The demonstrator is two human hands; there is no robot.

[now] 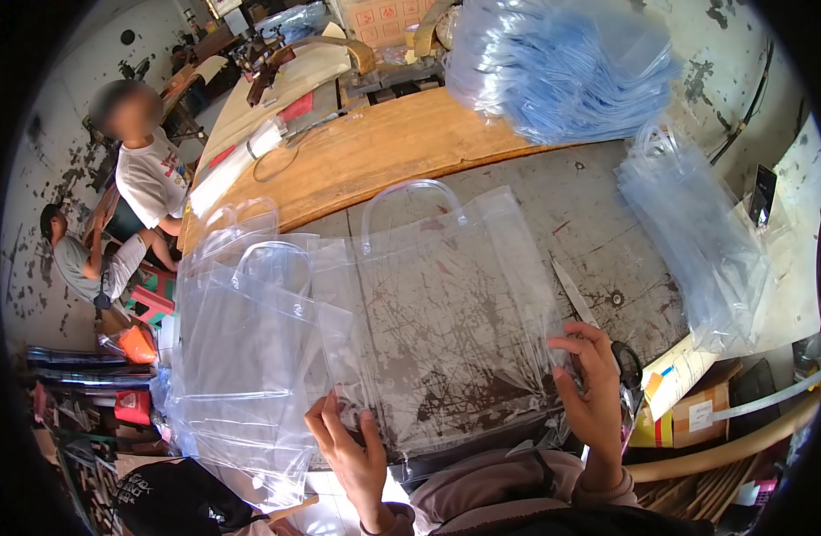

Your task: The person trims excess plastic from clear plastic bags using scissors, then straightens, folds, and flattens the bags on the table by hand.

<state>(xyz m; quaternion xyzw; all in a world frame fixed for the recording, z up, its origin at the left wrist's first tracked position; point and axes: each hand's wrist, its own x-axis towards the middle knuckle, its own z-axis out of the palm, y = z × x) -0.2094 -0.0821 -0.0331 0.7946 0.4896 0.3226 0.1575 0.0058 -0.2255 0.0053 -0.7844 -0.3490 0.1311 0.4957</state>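
Note:
A clear plastic bag (pixel 437 295) with a looped clear handle (pixel 410 186) lies flat on the scratched grey worktop in front of me. My left hand (pixel 352 451) rests at its lower left corner, fingers and thumb apart. At the lower right side of the bag is my right hand (pixel 592 389), its fingers spread and slightly bent, touching or just over the film. Scissors (pixel 573 293) lie beside my right hand, blades pointing away from me. On the left, more clear handled bags (pixel 240 348) overlap and hang over the table edge.
A tall pile of bluish plastic sheets (pixel 571 71) sits on the wooden board (pixel 374 161) at the back. Stacked clear bags (pixel 687 232) lie to the right. Two people are at the left, one standing (pixel 147 170), one seated (pixel 84 263). A cardboard box (pixel 701 406) stands lower right.

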